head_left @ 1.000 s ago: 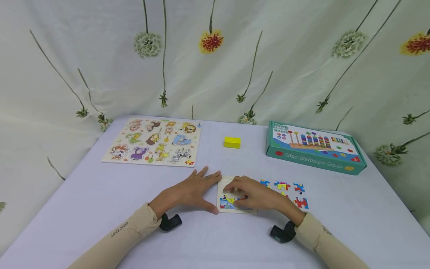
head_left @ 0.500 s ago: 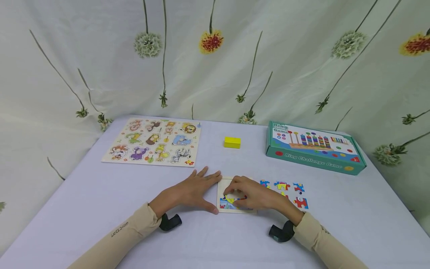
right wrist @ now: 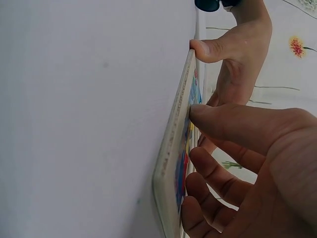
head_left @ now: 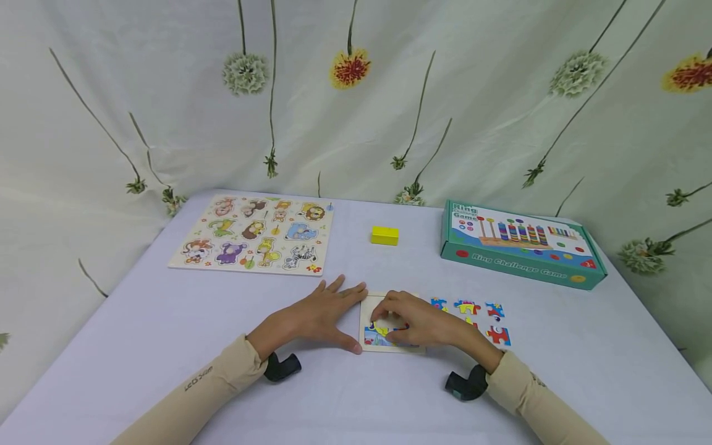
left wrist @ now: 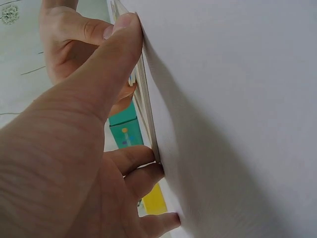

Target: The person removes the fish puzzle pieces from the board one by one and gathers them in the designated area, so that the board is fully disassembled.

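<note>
A small wooden jigsaw tray (head_left: 371,304) lies on the white cloth between the hands, with its lower part filled by coloured pieces and its upper part bare wood. My left hand (head_left: 319,316) is spread on the cloth, its thumb and index finger touching the tray's left edge. Over the tray, my right hand (head_left: 419,319) bends its index finger and thumb around a yellow-and-blue puzzle piece (head_left: 381,329), largely covered by the fingers. In the right wrist view the thumb (right wrist: 203,113) and fingertips touch the picture side of the tray. Loose puzzle pieces (head_left: 499,335) lie right of it, some partly hidden by the right hand.
An animal puzzle board (head_left: 253,236) lies at the back left. A yellow block (head_left: 385,236) stands at the back middle, and a green Ring Challenge Game box (head_left: 523,246) at the back right. Behind the table hangs a flowered curtain (head_left: 311,123).
My right index finger and thumb have shifted very slightly over the piece in the tray, and the right wrist has moved slightly left. The left hand and the tray stay still.
</note>
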